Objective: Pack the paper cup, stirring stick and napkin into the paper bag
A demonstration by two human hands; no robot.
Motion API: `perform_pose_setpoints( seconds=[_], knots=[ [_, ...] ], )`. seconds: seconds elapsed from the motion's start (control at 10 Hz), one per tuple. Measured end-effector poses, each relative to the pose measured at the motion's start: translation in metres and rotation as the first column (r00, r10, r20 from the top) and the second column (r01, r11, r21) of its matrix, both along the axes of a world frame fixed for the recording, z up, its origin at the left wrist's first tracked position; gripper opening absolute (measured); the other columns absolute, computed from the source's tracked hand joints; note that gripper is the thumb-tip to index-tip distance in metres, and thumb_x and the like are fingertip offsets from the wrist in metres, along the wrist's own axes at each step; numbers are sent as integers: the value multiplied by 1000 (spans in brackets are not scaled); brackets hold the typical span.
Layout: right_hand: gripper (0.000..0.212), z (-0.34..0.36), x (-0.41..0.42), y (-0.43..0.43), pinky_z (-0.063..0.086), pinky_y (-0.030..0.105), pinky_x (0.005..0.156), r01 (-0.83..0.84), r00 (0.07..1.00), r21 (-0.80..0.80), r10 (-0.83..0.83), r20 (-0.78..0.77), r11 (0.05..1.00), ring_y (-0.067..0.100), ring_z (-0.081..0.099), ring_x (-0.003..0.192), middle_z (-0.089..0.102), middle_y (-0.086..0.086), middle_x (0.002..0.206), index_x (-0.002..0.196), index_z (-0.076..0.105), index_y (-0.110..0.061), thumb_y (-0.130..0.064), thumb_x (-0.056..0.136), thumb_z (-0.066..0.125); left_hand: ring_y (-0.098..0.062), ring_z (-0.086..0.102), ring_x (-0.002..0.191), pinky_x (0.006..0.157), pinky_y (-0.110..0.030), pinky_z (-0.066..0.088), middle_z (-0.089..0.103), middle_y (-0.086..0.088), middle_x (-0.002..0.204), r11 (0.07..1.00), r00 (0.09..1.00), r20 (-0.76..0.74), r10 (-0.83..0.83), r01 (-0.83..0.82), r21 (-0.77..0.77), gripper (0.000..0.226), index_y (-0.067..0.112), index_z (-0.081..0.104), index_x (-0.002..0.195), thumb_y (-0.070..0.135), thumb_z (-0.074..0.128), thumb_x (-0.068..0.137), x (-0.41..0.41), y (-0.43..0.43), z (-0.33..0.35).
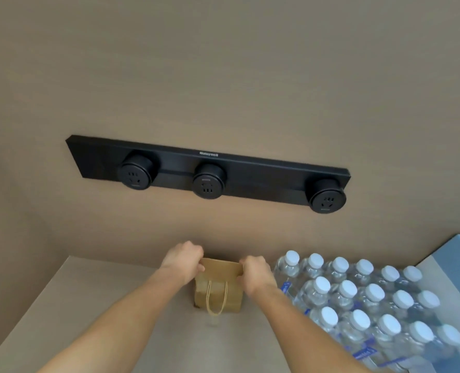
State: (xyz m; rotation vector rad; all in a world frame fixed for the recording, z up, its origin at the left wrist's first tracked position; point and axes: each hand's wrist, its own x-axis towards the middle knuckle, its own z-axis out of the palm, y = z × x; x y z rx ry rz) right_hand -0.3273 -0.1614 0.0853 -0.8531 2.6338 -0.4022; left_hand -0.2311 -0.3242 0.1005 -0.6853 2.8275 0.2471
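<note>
Left hand (183,258): you grip the paper bag (219,288) top, left corner.
Right hand (254,273): you clamp its right corner.

Both arms extended forward; left hand (182,258) and right hand (255,274) fingers curled, gripping.

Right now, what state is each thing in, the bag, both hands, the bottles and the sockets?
paper bag: upright on the counter, top held, handle hanging down its front.
left hand: gripping the bag's top left corner.
right hand: gripping its top right corner.
water bottles: capped, shrink-wrapped.
wall sockets: nothing plugged in.
</note>
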Motion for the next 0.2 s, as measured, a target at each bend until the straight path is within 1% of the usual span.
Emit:
perform_pose_setpoints(
  seconds=[0.1,0.2],
  knots=[
    [13,23,11,-1,45,39,67,-61,987,32,65,-148,998,41,64,93,66,21,97,82,47,-12,0,80,49,-40,64,104,84,-43,51,67,-20,110,992,997,16,-70,72,-103,31,7,63,108,33,56,94,-1,9,23],
    [24,49,23,2,44,40,66,-104,959,63,117,-259,993,40,65,94,66,21,99,82,44,-17,8,80,45,-41,63,107,84,-42,49,66,-22,114,988,997,1,-78,78,-132,30,5,62,111,30,54,95,3,20,51]
  ],
)
